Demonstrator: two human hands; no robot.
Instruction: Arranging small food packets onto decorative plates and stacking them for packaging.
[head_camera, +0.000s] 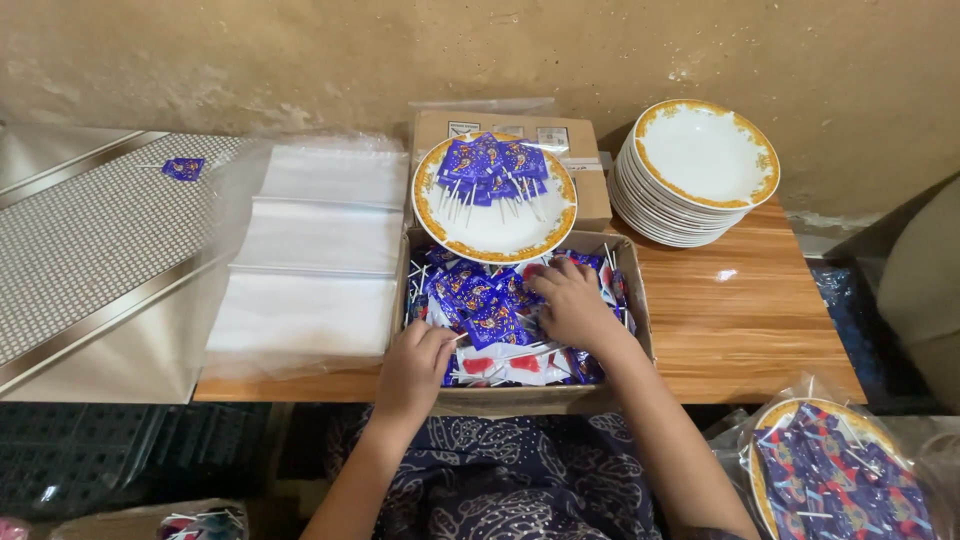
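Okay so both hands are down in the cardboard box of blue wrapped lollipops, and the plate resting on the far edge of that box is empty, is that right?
Not quite. Both hands, left hand and right hand, are in the cardboard box of blue wrapped lollipops, but the plate resting on its far edge is not empty: the head view shows a small pile of the same lollipops on it.

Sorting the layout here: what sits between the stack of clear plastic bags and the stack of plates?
In the head view, the plate of lollipops resting on the cardboard box.

Blue-wrapped lollipops (490, 300), white plates (700, 165) with gold-orange patterned rims, brown woodgrain table (740, 320)
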